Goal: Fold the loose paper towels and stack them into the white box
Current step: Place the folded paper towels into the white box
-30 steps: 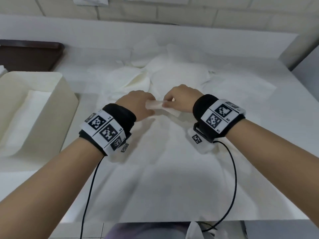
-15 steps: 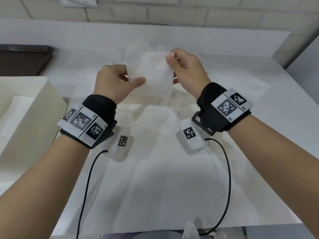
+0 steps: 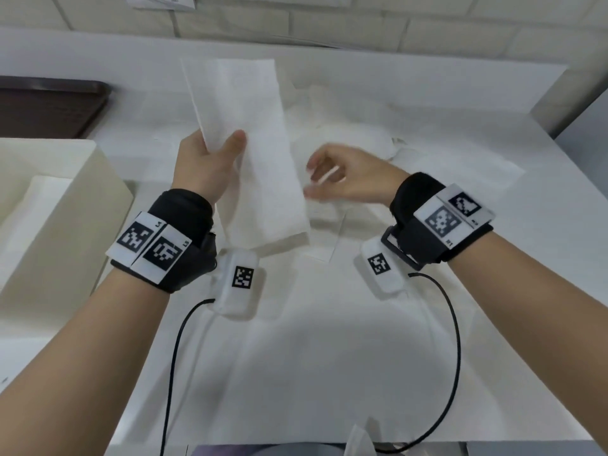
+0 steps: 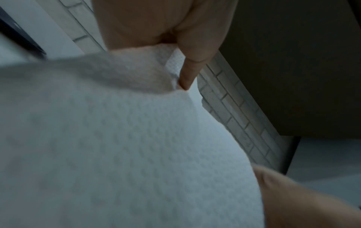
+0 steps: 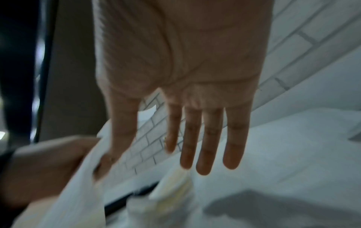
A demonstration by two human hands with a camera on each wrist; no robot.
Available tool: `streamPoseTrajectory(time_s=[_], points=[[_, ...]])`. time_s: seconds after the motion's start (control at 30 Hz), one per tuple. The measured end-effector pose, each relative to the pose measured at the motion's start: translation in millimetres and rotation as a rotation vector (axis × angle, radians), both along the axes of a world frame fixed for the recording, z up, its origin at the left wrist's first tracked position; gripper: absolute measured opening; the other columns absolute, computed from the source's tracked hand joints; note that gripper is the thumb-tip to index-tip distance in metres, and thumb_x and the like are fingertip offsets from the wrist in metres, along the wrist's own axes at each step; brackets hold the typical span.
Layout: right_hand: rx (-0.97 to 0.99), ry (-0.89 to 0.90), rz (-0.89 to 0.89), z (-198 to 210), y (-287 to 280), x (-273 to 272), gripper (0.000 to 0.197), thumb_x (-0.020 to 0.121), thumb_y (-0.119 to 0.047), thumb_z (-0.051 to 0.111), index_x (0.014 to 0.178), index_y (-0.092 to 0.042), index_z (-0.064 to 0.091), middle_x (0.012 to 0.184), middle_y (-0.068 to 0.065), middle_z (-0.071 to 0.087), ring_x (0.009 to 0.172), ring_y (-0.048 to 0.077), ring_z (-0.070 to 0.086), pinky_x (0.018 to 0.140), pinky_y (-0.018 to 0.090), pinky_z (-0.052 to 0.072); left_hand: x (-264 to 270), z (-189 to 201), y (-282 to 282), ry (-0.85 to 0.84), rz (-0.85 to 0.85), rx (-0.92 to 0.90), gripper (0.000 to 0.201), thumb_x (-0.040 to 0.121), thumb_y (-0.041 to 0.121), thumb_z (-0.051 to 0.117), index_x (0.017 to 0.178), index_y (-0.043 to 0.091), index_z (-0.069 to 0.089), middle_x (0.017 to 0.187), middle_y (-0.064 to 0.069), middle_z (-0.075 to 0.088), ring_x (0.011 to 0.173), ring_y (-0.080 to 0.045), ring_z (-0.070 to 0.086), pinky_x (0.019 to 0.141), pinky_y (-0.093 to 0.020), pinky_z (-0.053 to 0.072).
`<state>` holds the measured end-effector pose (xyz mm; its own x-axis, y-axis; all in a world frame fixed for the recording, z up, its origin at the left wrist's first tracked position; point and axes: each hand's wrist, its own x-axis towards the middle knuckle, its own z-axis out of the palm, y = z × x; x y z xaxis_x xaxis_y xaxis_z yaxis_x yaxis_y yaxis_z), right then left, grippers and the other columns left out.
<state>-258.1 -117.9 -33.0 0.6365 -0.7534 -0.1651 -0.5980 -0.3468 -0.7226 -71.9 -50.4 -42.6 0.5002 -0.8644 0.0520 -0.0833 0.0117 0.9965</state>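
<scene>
Nearest the viewer, two bare forearms reach over the front edge of a white desk (image 3: 329, 373), each wrist wrapped in a black band with square black-and-white markers and a small white module from which a black cable (image 3: 171, 373) loops back toward the body. The desk top is pale and matte, covered with flat white sheeting.

Above the desk's middle, the left hand (image 3: 205, 169) holds a paper towel (image 3: 256, 153) upright in the air, thumb pressed on its front face and the other fingers behind it; the left wrist view shows the embossed sheet draped over that hand. The towel is a long, narrow strip that hangs clear of the desk. The right hand (image 3: 348, 179) is just right of the towel's lower edge, blurred, holding nothing; in the right wrist view its fingers (image 5: 205, 138) are straight and slightly spread.

To the left stands the white box (image 3: 98, 199), open-topped, with a flat white stack lying inside. Farther back, a heap of loose paper towels (image 3: 345, 133) lies crumpled on the desk. A dark brown tray (image 3: 49, 110) sits at the far left. Behind everything runs a low white ledge and a wall of pale painted brick (image 3: 362, 24).
</scene>
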Motion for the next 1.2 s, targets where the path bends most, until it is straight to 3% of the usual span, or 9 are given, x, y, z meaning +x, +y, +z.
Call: streamPoseTrajectory(time_s=[0.1,0.23,0.43,0.57,0.6,0.73,0.93,1.1,1.2], points=[[-0.131,0.443,0.313,-19,6,3,0.051,0.074,-0.037,0.074,0.118,-0.022,0.052,0.125,-0.004,0.046,0.113,0.015,0.046,0.100,0.032,0.039,6,-1,2,0.014,0.071,0.035,0.010,0.095,0.015,0.048,0.096,0.015,0.058,0.089,0.007,0.063,0.089,-0.018,0.063,0.084,-0.032,0.051],[-0.190,0.607,0.443,-35,12,10,0.056,0.071,-0.017,0.075,0.120,-0.021,0.049,0.133,0.000,0.035,0.117,0.022,0.039,0.098,0.040,0.040,10,2,8,0.103,0.102,0.071,0.026,0.095,0.010,0.041,0.075,0.018,0.055,0.076,0.003,0.057,0.070,-0.013,0.057,0.073,-0.029,0.047],[-0.339,0.618,0.531,-37,8,7,0.053,0.078,0.012,0.049,0.124,-0.013,0.046,0.134,0.003,0.036,0.115,0.026,0.042,0.089,0.029,0.038,10,7,17,0.164,0.119,0.078,0.024,0.094,0.007,0.039,0.078,0.018,0.053,0.077,0.003,0.057,0.068,-0.012,0.056,0.061,-0.021,0.048],[-0.330,0.469,0.431,-38,0,1,0.022,0.088,-0.009,0.051,0.106,-0.015,0.062,0.127,-0.001,0.049,0.114,0.021,0.049,0.096,0.032,0.039,9,7,18,0.150,0.144,0.086,0.026,0.094,0.006,0.038,0.078,0.020,0.052,0.079,0.003,0.057,0.072,-0.013,0.057,0.067,-0.024,0.048],[-0.321,0.467,0.440,-37,-1,-1,0.023,0.087,-0.010,0.053,0.108,-0.016,0.063,0.129,-0.002,0.048,0.116,0.019,0.048,0.098,0.031,0.038,8,7,18,0.143,0.150,0.089,0.026,0.094,0.006,0.038,0.077,0.020,0.052,0.079,0.003,0.056,0.072,-0.014,0.056,0.068,-0.024,0.047],[-0.284,0.593,0.576,-35,1,-3,0.059,0.077,0.000,0.057,0.131,-0.022,0.046,0.140,-0.002,0.037,0.124,0.020,0.039,0.101,0.036,0.039,5,8,16,0.128,0.148,0.089,0.027,0.094,0.006,0.038,0.077,0.021,0.052,0.078,0.003,0.057,0.071,-0.013,0.056,0.069,-0.025,0.047],[-0.405,0.541,0.549,-44,1,1,0.036,0.085,0.002,0.047,0.116,-0.014,0.051,0.125,0.000,0.044,0.112,0.022,0.042,0.093,0.039,0.042,-6,11,15,0.151,0.159,0.076,0.026,0.094,0.007,0.039,0.075,0.020,0.053,0.074,0.003,0.055,0.066,-0.011,0.055,0.060,-0.020,0.046],[-0.451,0.513,0.478,-44,-2,4,0.026,0.089,0.000,0.042,0.108,-0.010,0.056,0.116,0.003,0.052,0.106,0.024,0.049,0.090,0.036,0.042,-4,9,13,0.148,0.156,0.096,0.022,0.091,0.008,0.043,0.073,0.018,0.052,0.074,0.002,0.053,0.067,-0.014,0.053,0.063,-0.024,0.044],[-0.347,0.331,0.338,-35,-8,-2,0.019,0.090,-0.005,0.042,0.102,-0.009,0.057,0.105,0.008,0.061,0.097,0.028,0.056,0.086,0.037,0.044,4,9,10,0.128,0.217,0.120,0.020,0.084,0.006,0.047,0.067,0.016,0.047,0.069,0.000,0.045,0.070,-0.019,0.047,0.067,-0.029,0.038]])
